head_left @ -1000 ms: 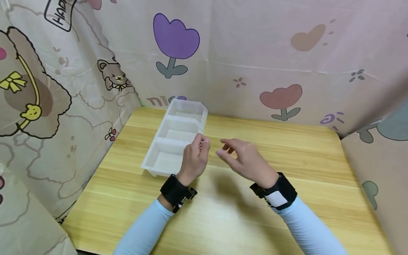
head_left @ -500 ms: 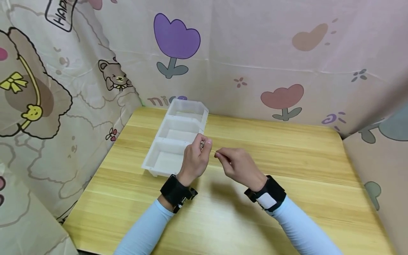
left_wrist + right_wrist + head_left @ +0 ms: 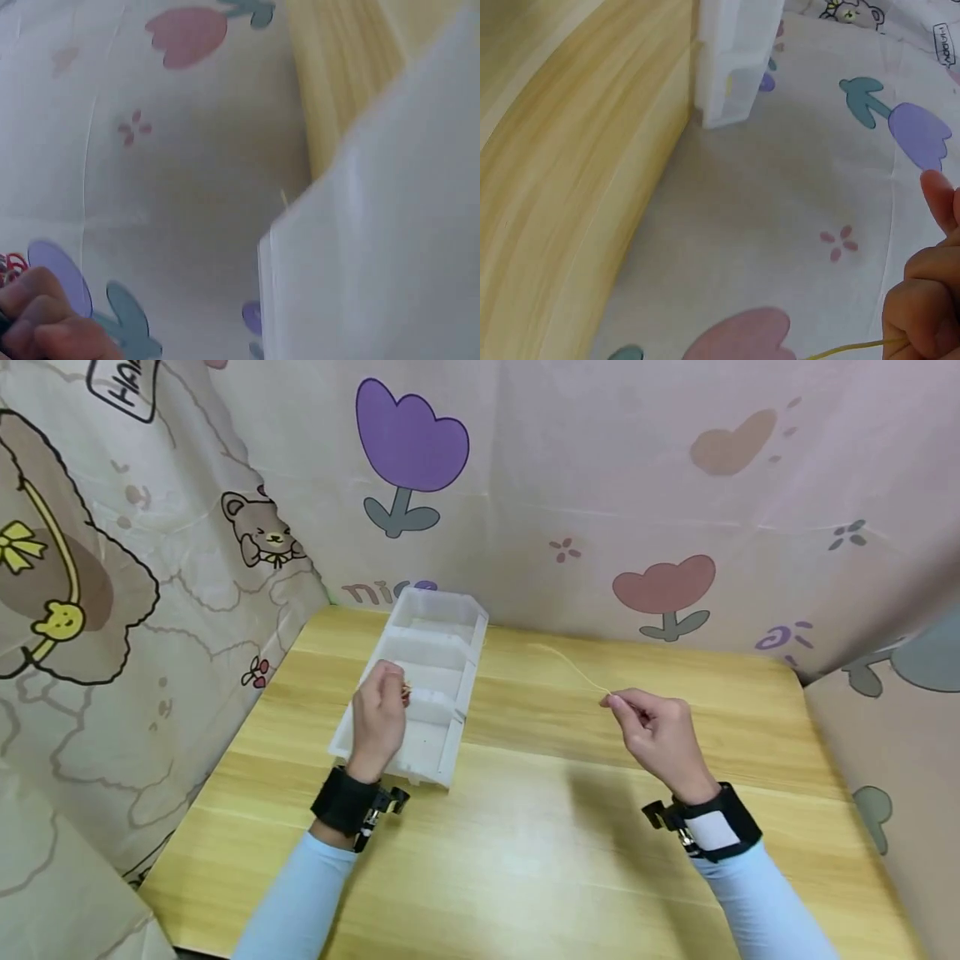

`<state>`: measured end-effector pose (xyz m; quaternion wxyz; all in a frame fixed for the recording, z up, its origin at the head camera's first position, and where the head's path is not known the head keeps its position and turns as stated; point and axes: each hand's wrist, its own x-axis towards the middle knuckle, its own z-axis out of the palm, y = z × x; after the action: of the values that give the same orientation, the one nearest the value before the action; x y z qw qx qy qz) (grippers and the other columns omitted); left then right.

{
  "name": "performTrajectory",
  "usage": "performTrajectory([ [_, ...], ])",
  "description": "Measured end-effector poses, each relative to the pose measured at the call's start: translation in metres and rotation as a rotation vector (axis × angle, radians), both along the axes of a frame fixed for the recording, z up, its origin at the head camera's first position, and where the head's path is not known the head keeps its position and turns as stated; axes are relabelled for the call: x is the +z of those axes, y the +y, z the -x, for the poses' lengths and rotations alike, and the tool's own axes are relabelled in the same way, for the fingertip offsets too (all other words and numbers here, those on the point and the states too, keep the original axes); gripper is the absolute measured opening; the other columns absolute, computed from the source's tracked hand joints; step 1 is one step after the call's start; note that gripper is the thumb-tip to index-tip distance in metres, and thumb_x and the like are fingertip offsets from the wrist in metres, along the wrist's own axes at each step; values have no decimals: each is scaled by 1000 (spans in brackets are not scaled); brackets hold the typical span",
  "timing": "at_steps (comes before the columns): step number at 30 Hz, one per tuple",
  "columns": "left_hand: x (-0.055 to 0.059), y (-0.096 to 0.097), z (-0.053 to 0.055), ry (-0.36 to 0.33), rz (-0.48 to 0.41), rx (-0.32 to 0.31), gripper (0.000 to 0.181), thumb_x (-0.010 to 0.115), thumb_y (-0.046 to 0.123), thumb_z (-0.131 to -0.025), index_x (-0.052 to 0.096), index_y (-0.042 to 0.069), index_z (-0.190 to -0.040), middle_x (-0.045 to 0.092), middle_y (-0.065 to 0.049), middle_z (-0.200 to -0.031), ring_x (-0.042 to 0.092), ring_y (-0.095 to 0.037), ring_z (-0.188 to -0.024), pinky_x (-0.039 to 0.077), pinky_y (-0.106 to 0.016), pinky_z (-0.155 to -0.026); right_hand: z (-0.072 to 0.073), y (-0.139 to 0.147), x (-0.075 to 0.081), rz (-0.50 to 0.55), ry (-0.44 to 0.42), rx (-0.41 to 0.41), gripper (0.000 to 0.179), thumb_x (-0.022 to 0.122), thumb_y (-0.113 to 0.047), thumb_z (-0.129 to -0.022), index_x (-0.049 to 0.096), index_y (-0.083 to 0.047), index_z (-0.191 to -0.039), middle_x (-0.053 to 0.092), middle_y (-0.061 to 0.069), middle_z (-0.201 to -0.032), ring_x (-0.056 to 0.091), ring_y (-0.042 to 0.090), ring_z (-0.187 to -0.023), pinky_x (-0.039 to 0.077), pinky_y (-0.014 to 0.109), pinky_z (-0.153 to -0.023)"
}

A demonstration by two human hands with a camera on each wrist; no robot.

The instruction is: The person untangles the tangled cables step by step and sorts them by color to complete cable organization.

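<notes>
In the head view my left hand (image 3: 378,718) is raised over the left part of a white three-compartment tray (image 3: 456,710). Its curled fingers grip a small bundle of thin strands (image 3: 406,693), mostly hidden. Red loops of that bundle (image 3: 13,264) poke out at the lower left of the left wrist view. Well to the right, my right hand (image 3: 663,735) pinches a thin yellow cord (image 3: 577,672) between thumb and forefinger, above the table. The cord's free part trails leftward in a curve. In the right wrist view the yellow cord (image 3: 851,347) runs from the curled fingers.
The wooden table (image 3: 517,860) meets a patterned cloth backdrop (image 3: 540,468) at the back and another cloth (image 3: 187,585) at the left. Inside the tray, a small yellow piece (image 3: 729,84) shows in the right wrist view.
My hands were close together, with the yellow cord between them. Now the left has moved left over the tray, and the right has drawn away rightward with the cord free in its fingers.
</notes>
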<state>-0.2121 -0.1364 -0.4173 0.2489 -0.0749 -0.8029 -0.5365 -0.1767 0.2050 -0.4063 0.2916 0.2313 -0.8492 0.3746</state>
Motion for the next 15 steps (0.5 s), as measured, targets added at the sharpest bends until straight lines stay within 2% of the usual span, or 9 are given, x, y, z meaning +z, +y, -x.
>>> performTrajectory([
  [2,-1,3,-2,-8,21,-73,32,31,27,-101,52,9,-83,51,-7,-64,44,-19,-52,34,-34,-48,5,-1,-1,-19,-43,6,10,61,-8,-89,71,-10,-89,44,-10,-51,33,4,-41,31,20,-40],
  [4,-2,9,-4,-11,23,-113,32,31,27,-101,50,10,-83,51,-6,-63,43,-18,-51,33,-34,-47,12,-6,-1,-26,-70,22,12,59,-12,-91,71,-11,-92,46,-10,-53,34,4,-42,33,21,-42],
  [10,-5,15,-9,-24,-10,-135,25,33,12,-100,49,7,-82,46,-8,-61,35,-19,-49,26,-33,-48,40,-24,4,-71,-103,38,16,56,-20,-94,70,-13,-93,44,-6,-52,36,8,-42,35,28,-42],
  [15,-6,15,-15,-22,-2,-182,25,34,14,-101,49,9,-82,42,-6,-59,30,-18,-45,23,-31,-44,75,-43,10,-123,-209,46,23,54,-29,-95,70,-13,-96,45,-1,-55,38,12,-45,34,32,-44],
])
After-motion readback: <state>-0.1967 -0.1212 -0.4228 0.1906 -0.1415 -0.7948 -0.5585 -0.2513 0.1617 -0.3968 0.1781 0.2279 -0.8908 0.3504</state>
